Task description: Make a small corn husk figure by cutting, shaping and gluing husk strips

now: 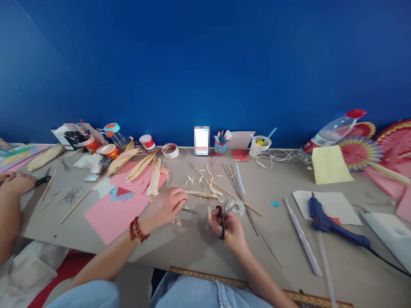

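Note:
My left hand (165, 206), with a red beaded bracelet on the wrist, is over the table beside the pale corn husk strips (201, 194). Its fingers are curled together, and I cannot make out what lies between them. A thin grey metal piece (190, 210) shows just under its fingertips. In my right hand (233, 229) is a pair of black-handled scissors (222, 220) with the blades apart, pointing away from me. A small pale husk piece (209, 212) stands at that hand's fingertips. Just beyond the scissors lies a clear tape roll (238, 208).
Pink paper (109, 216) and dried husks (155, 177) lie left. Another person's hands (19, 183) rest at far left. A blue glue gun (337, 231) and white-handled knife (303, 241) lie right. Cups, including a white cup (259, 149), line the blue wall.

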Demonstrator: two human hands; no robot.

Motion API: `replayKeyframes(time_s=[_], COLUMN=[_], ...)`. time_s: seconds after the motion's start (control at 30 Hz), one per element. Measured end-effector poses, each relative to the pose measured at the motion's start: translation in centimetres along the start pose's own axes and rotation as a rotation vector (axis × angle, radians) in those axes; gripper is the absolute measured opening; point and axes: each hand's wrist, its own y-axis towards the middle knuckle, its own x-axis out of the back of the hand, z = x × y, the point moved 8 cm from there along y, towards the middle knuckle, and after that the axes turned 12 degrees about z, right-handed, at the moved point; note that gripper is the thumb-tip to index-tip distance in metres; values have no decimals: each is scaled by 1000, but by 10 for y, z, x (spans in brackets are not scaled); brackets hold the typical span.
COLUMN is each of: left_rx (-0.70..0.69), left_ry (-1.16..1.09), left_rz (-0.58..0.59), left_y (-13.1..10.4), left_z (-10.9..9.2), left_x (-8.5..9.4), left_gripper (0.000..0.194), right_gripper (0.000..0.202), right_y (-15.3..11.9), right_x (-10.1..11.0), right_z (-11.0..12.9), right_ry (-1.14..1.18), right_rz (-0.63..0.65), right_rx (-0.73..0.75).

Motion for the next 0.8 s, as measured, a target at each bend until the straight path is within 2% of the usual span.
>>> replayKeyframes(time_s=[0.1,0.17,0.3,0.4,0.6,0.8], left_rx=[59,71,149,130,146,164], left_ry=[-354,-539,-966,-1195,-1170,-1067], left_rz=[-149,-158,-150,-167,-184,-140], left_y=[-9,-8,2,9,11,13], left_z=[-25,-39,-42,-40,-33,-31], left_x=[1,-16,-59,-75,-70,-67], left_gripper=[20,20,20,22,21,20], right_gripper=[24,23,25,25,16,14], right_y=[-4,-6,-8,-9,-7,-2], right_x=[0,-2,-5,-4,-1,-2], right_z=[11,18,22,18,21,25], right_ry=[35,38,65,49,-88,-146], right_rz=[-9,-14,12,19,15,40], right_rx=[42,69,79,81,99,84])
